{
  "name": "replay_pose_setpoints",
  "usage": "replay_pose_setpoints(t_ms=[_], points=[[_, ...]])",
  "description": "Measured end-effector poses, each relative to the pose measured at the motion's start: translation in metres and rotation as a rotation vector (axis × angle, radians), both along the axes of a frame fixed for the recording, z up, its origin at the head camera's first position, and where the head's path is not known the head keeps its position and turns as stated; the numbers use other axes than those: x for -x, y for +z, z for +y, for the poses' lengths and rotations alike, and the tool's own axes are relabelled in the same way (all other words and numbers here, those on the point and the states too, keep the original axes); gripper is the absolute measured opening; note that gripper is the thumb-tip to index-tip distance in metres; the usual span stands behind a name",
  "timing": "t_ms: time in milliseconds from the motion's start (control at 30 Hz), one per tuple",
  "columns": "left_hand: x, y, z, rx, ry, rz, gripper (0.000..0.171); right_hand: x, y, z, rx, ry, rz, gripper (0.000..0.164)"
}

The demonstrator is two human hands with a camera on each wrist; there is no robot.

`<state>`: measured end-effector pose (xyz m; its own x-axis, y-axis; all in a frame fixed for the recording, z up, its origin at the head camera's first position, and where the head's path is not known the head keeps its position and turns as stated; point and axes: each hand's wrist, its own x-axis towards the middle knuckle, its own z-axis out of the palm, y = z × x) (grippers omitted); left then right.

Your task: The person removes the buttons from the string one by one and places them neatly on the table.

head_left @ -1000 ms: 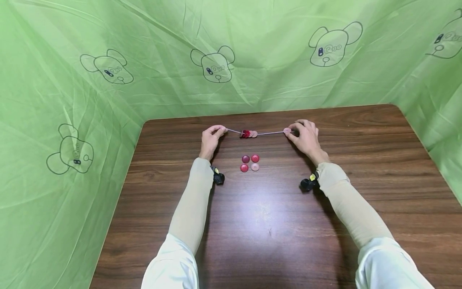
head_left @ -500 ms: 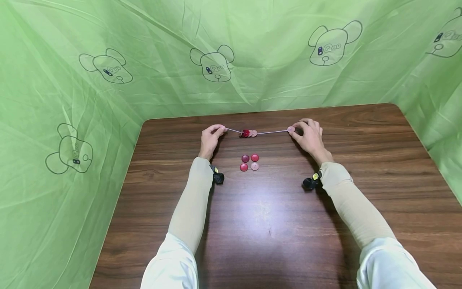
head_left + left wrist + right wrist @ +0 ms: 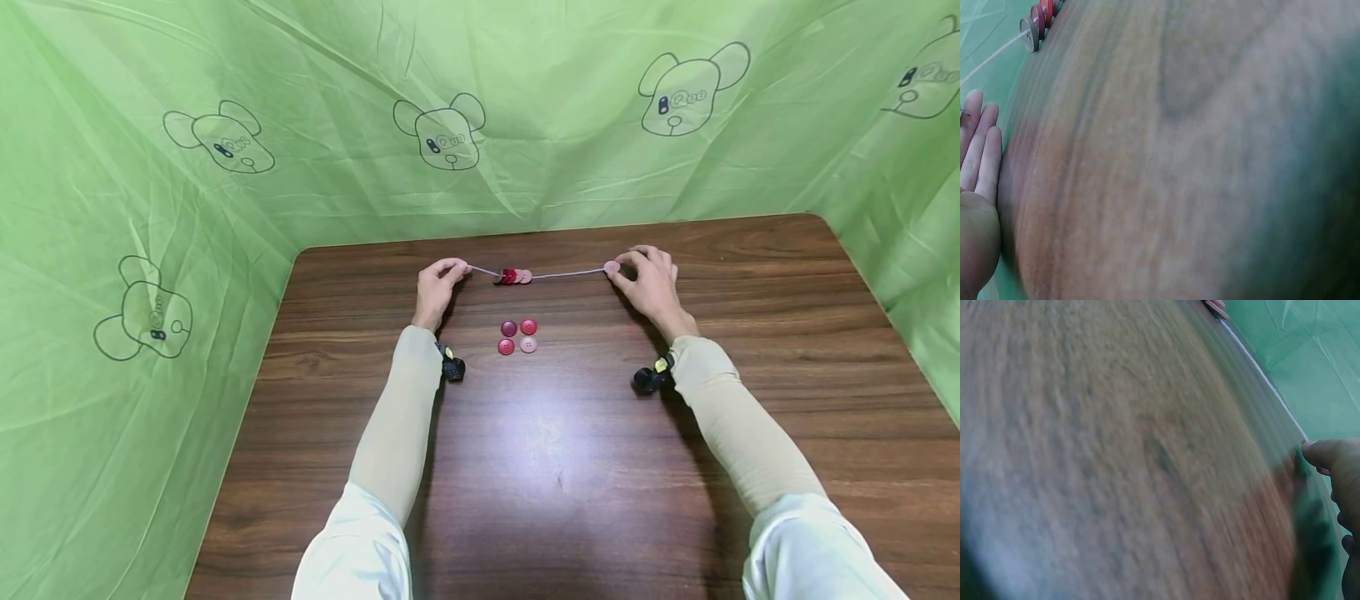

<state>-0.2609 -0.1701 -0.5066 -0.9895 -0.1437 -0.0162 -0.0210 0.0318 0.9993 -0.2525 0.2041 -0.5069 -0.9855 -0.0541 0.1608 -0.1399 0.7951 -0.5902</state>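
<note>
A pale purple string (image 3: 570, 273) stretches between the two hands near the back of the table. My left hand (image 3: 437, 287) pinches its left end between thumb and fingertips. Toward the left of the string hangs a row of threaded buttons (image 3: 513, 277), dark red, red and pink; in the left wrist view a greyish button (image 3: 1030, 34) leads the row. At the string's right end, my right hand (image 3: 651, 283) pinches a pink button (image 3: 611, 267) by its edge. The right wrist view shows the string (image 3: 1260, 372) running taut to the right hand's fingertips.
Nearer on the wooden table (image 3: 360, 283) lie several loose buttons: a dark maroon button (image 3: 509, 328), a red button (image 3: 528, 327), another red button (image 3: 506, 346) and a pale pink button (image 3: 528, 344). A green cloth (image 3: 555, 167) hangs behind the table.
My right hand has moved a little to the right with the pink button, lengthening the bare string beside the row. The left hand has stayed nearly still.
</note>
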Motion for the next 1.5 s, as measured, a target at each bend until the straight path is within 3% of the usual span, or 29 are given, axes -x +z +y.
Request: replay_pose_setpoints(t_ms=[367,633,1133,1500], points=[[-0.002,0.003,-0.002,-0.013,-0.034,-0.035,0.034,-0.001,0.001,0.006,0.015,-0.022,0.014,0.040],[-0.002,0.003,-0.001,-0.004,-0.030,-0.034,0.032,-0.003,0.005,0.013,0.036,-0.047,0.023,0.039],[-0.001,0.001,-0.001,0.011,-0.026,-0.025,0.033,-0.010,0.009,0.000,0.035,0.016,0.059,0.036],[-0.012,0.026,0.000,-0.005,-0.058,-0.051,0.029,-0.020,0.010,-0.027,0.066,0.134,0.126,0.030]])
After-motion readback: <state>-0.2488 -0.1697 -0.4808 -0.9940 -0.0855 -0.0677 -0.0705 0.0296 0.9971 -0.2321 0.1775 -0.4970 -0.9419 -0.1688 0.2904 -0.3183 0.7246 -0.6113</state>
